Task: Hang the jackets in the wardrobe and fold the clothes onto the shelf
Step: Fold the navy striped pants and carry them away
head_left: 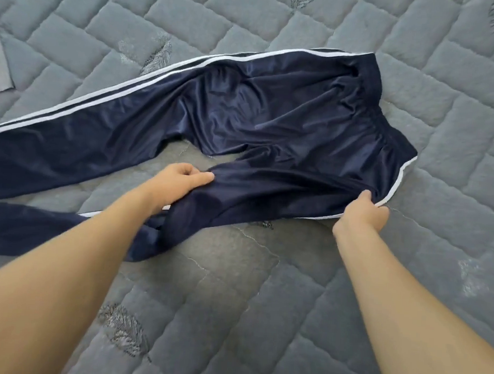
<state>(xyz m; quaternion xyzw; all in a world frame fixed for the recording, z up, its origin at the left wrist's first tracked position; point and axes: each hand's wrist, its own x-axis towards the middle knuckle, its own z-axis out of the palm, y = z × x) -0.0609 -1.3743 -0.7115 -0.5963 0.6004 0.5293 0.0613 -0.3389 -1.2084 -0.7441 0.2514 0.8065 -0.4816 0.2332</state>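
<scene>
Place: a bedroom at home.
Evidence: grey quilted mattress [305, 306] with stitched leaf motifs fills the view; navy track pants [244, 108] lie on it.

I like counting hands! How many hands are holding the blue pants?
2. The left hand pinches the inner leg of the navy track pants; the right hand grips their white-striped edge near the waistband. Neither is hidden.

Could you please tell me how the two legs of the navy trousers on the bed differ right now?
The far leg lies flat and straight with its white stripes up; the near leg is bunched and twisted. The far leg is untouched; the near leg is pinched by the left hand and the right hand. Both are shiny navy.
</scene>
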